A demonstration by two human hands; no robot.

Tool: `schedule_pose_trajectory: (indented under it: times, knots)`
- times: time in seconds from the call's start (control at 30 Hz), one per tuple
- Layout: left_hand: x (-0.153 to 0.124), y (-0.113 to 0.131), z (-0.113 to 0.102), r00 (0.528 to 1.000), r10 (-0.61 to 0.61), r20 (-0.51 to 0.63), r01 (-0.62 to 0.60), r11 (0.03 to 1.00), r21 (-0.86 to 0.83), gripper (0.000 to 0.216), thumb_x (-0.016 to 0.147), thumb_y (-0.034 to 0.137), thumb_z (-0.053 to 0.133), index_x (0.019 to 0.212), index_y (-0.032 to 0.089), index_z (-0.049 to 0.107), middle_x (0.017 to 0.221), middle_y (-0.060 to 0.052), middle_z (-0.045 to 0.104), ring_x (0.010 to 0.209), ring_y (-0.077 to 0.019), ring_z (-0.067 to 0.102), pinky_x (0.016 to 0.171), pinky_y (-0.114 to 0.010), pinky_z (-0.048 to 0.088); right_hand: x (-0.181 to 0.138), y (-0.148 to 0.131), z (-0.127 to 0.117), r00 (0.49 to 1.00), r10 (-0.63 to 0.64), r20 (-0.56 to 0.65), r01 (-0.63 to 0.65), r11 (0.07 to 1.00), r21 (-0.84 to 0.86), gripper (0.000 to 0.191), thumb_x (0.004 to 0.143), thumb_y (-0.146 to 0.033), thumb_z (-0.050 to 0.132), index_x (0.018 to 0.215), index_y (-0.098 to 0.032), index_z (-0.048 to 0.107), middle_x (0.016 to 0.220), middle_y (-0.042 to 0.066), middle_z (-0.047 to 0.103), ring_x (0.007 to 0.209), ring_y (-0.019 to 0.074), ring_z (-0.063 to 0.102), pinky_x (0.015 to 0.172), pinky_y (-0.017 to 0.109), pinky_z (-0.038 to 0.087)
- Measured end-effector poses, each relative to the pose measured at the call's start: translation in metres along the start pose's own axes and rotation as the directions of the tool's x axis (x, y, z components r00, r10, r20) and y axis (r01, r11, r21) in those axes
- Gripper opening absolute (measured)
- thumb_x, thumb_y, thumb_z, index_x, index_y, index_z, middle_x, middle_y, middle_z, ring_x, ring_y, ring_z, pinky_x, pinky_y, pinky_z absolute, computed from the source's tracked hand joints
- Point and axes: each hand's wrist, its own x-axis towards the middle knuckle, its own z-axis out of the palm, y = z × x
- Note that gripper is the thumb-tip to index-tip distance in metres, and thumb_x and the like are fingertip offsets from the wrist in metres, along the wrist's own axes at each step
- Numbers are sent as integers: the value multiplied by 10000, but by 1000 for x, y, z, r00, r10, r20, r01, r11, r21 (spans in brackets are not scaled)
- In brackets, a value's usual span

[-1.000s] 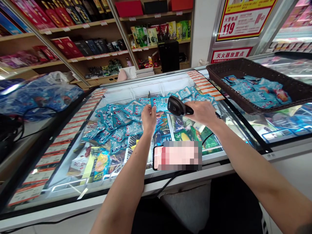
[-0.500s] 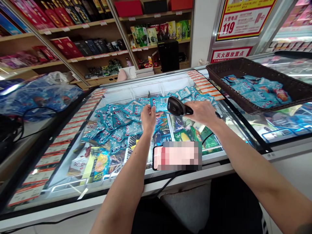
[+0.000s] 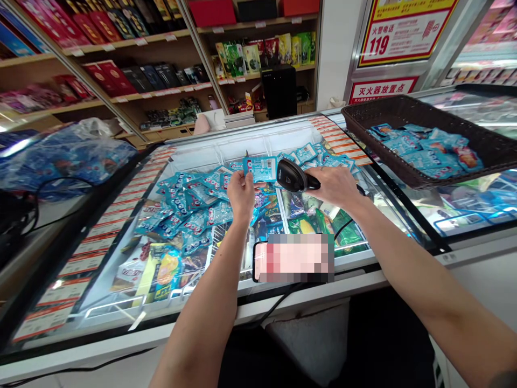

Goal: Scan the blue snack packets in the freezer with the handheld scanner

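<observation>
My left hand (image 3: 241, 194) pinches a small light-blue snack packet (image 3: 260, 168) and holds it up over the glass lid of a chest freezer (image 3: 210, 145). My right hand (image 3: 337, 186) grips a black barcode scanner (image 3: 293, 176), its head close to the packet's right edge. Below both hands a heap of the same blue packets (image 3: 186, 205) lies spread on the glass. A phone (image 3: 258, 261) with a blurred screen rests on the lid near the front edge, with a cable running off it.
A dark woven basket (image 3: 407, 110) with more blue packets stands on the freezer to the right. A full blue plastic bag (image 3: 64, 156) lies at the left. Shelves of boxed goods (image 3: 133, 75) line the back wall. Price labels (image 3: 100, 226) edge the lid.
My left hand has lifted the blue packet a little higher and slightly left, towards the scanner's head. The right hand with the scanner has hardly moved.
</observation>
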Motion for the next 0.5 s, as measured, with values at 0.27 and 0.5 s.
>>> schedule_pose_trajectory:
  times: [0.27, 0.5]
  knots:
    - [12, 7, -33, 952, 215, -218, -33, 781, 624, 228, 922, 298, 459, 1071, 185, 589, 878, -79, 667, 910, -244, 654, 882, -381, 466, 0, 1, 3, 1000, 13, 18, -13, 1000, -10, 342, 853, -457, 582, 1079, -231, 704, 883, 40, 750, 768, 210, 644, 594, 309, 263]
    - [6, 6, -38, 927, 322, -193, -65, 643, 763, 430, 875, 260, 518, 1297, 184, 546, 1228, -192, 626, 1222, -375, 519, 1048, -601, 346, 0, 1, 2, 999, 19, 43, -20, 1000, 13, 329, 864, -448, 563, 1073, -232, 697, 929, 45, 752, 786, 210, 645, 616, 316, 298]
